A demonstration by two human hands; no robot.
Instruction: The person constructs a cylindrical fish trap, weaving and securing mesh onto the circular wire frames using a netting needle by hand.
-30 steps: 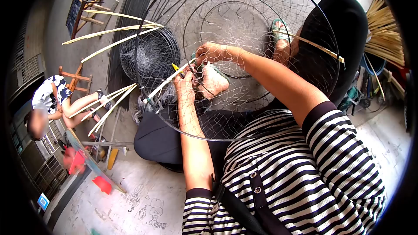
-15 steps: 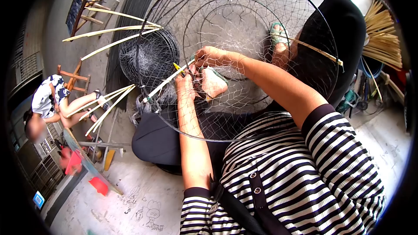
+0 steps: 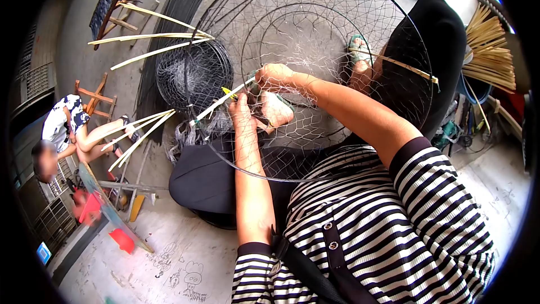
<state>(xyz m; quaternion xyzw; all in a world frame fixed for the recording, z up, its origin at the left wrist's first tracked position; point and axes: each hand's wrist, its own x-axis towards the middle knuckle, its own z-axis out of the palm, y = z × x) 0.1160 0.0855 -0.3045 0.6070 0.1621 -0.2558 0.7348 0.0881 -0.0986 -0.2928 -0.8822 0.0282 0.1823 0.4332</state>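
A round netting cage (image 3: 332, 4) with dark wire hoops and thin mesh stands over my lap and feet. A pale bamboo stick (image 3: 216, 105) slants across its left side. My left hand (image 3: 241, 110) is closed around the stick's middle, and a small yellow-tipped object (image 3: 227, 92) pokes out beside its fingers. At the stick's upper end, my right hand (image 3: 274, 77) is closed with bent fingers, next to the mesh; exactly what its fingertips pinch is hidden. Another bamboo stick (image 3: 402, 66) lies across the cage's right side.
To the left sits a stack of netted hoops (image 3: 194, 73) with bamboo sticks (image 3: 149, 50) jutting out. A bundle of sticks (image 3: 488, 50) stands in a container at right. Another person (image 3: 70, 124) sits at far left near wooden stools (image 3: 98, 98).
My right hand has turned slightly, its fingers more curled at the stick's upper end. The left hand stays on the stick, and the whole view has shifted slightly.
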